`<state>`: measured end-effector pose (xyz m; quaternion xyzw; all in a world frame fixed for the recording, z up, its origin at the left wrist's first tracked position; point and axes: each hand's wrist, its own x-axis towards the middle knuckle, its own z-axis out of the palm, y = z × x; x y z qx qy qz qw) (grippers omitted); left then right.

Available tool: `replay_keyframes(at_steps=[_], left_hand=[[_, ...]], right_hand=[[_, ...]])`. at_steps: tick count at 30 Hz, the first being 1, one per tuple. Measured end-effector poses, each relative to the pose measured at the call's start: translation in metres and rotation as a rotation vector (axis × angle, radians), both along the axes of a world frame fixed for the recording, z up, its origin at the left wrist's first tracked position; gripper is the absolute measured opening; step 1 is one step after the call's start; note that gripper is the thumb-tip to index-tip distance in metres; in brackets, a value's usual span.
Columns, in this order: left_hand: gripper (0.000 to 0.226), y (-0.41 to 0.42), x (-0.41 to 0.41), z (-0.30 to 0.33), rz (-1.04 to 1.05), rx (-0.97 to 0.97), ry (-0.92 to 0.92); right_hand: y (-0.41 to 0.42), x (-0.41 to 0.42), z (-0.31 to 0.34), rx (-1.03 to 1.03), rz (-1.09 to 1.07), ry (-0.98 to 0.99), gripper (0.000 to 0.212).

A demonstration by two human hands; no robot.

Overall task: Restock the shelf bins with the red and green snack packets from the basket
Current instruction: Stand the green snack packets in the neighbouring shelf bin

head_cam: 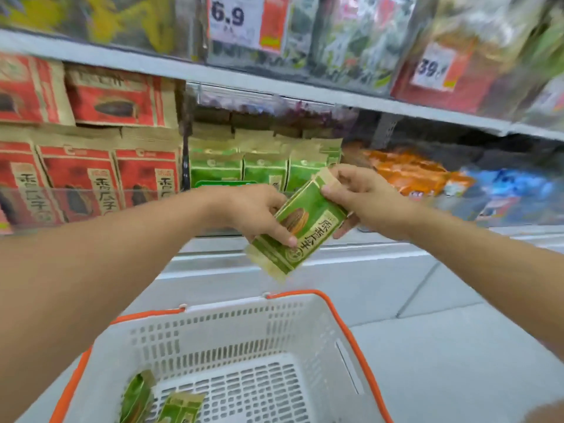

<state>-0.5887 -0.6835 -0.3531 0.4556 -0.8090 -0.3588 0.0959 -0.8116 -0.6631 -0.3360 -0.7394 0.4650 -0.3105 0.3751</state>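
i pinch a green packet [297, 228] with left hand [259, 213] and right hand [355, 195]; next, slot it upright into the green bin [262, 166]

2 price tags [247, 21] are fixed to the upper shelf [183, 70] at 12 and 2 o'clock. Orange packets [409, 174] and blue packets [506, 190] are stacked at 3 o'clock. Grey floor tiles [442, 346] are seen at 5 o'clock.

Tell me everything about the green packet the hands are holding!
The green packet is flat, with tan papery edges, dark printed characters and a brown oval picture. It tilts, top end up to the right, in the air above the basket, before the shelf's green packets. The left hand grips its lower part; the right hand pinches its top.
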Motion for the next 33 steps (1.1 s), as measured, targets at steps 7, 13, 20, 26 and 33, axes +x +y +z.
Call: replay_keyframes(at_steps=[7,13,20,26,33], left_hand=[[0.046,-0.008,-0.029,0.043,0.322,-0.708,0.303],[0.074,-0.026,-0.022,0.036,0.285,-0.910,-0.223],[0.079,-0.040,-0.026,0.014,0.262,-0.986,-0.457],[0.077,-0.037,-0.026,0.011,0.253,-1.023,-0.462],[0.070,-0.034,-0.020,0.008,0.214,-1.039,-0.392]], right_hand=[[-0.003,-0.071,0.071,-0.440,-0.198,-0.043,0.016],[-0.025,-0.088,0.102,-0.846,-0.301,0.449,0.020],[-0.096,-0.065,0.065,-0.686,-0.266,0.691,0.012],[-0.123,-0.039,0.026,-0.583,-0.300,0.791,0.015],[-0.133,-0.021,0.011,-0.561,-0.393,0.761,0.027]])
